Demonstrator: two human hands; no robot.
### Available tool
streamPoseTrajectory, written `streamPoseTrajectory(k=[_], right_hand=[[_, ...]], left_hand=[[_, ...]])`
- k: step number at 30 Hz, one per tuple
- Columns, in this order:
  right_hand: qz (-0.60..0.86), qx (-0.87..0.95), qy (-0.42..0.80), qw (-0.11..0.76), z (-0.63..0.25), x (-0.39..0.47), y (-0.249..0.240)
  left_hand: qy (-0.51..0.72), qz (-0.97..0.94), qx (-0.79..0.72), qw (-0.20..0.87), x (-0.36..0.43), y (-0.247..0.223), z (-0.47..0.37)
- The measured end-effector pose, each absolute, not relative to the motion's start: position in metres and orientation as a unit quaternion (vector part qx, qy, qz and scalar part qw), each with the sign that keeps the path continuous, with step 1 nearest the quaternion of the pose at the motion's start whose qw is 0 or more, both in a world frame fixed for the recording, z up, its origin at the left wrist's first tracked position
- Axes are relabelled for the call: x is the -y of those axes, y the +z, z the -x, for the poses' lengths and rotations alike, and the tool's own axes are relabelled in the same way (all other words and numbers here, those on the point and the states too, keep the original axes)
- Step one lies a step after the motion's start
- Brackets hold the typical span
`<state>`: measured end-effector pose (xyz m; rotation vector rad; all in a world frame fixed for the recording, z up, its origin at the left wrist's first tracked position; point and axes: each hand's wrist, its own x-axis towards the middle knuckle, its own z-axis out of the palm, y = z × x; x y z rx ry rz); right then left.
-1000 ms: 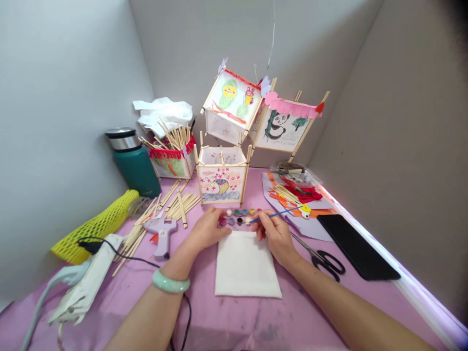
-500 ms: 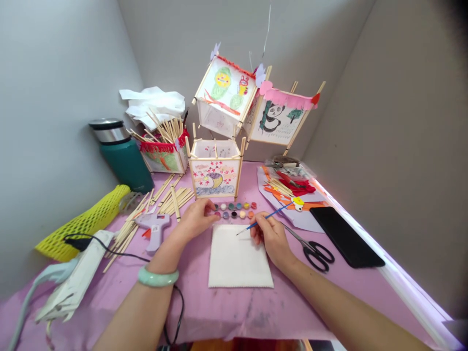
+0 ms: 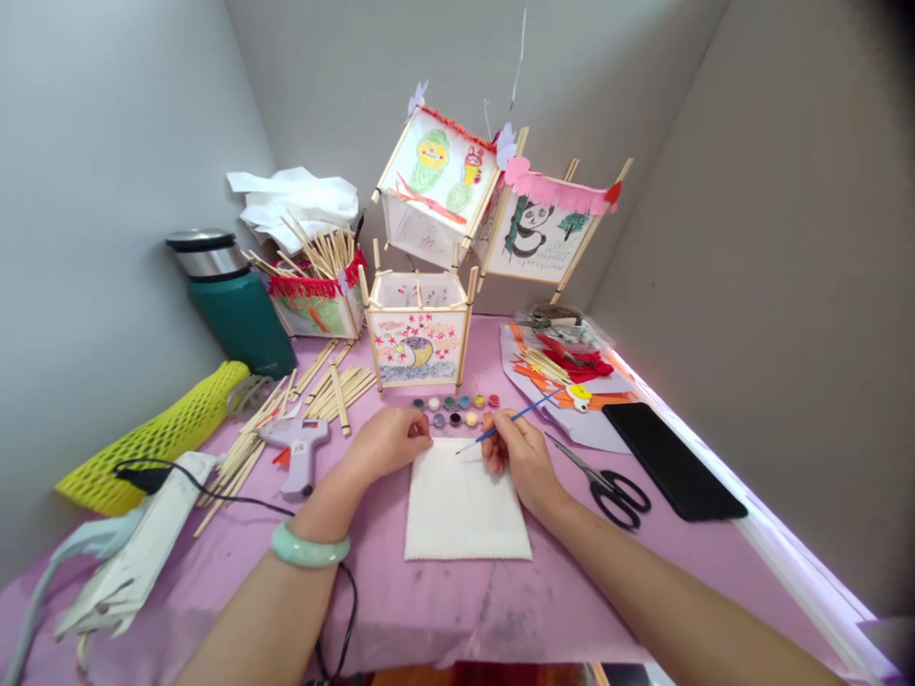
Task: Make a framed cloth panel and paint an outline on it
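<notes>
A white square cloth-like sheet [image 3: 464,505] with zigzag edges lies flat in front of me. My right hand [image 3: 516,448] pinches a thin blue paintbrush [image 3: 527,410], its tip just above the upper part of the sheet. At the sheet's upper left corner rests my left hand [image 3: 392,440], fingers curled together; whether anything is between them is hidden. Two rows of small paint pots [image 3: 464,403] in several colours sit just beyond the sheet, the lower left ones close to my left fingertips.
Black-handled scissors [image 3: 616,495] and a black phone [image 3: 672,460] lie right. Left are a glue gun [image 3: 298,446], wooden sticks [image 3: 341,393], a power strip [image 3: 139,543] and a green bottle [image 3: 239,314]. Stick-framed paper lanterns [image 3: 418,348] stand behind the paints.
My left hand has moved from the paint pots down toward me, to the sheet's upper left corner. The brush stays in my right hand, nearly in the same place.
</notes>
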<state>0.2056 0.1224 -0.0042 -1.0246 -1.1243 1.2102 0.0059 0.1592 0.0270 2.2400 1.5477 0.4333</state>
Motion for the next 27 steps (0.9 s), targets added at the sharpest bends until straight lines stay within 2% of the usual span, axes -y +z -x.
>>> streamPoseTrajectory(k=[6,13,27], right_hand=[[0.435,0.487,0.49,0.578,-0.205,-0.126,0.001],[0.435,0.586,0.457,0.508,-0.212,-0.098,0.001],[0.435,0.529,0.49,0.54,-0.209,-0.113,-0.001]], left_hand=[[0.153,-0.798,-0.56,0.163,-0.159,0.028,-0.009],[0.144,-0.801,-0.559,0.161,-0.157,0.032,-0.009],[0.143,-0.798,-0.566,0.148,-0.159,0.026,-0.007]])
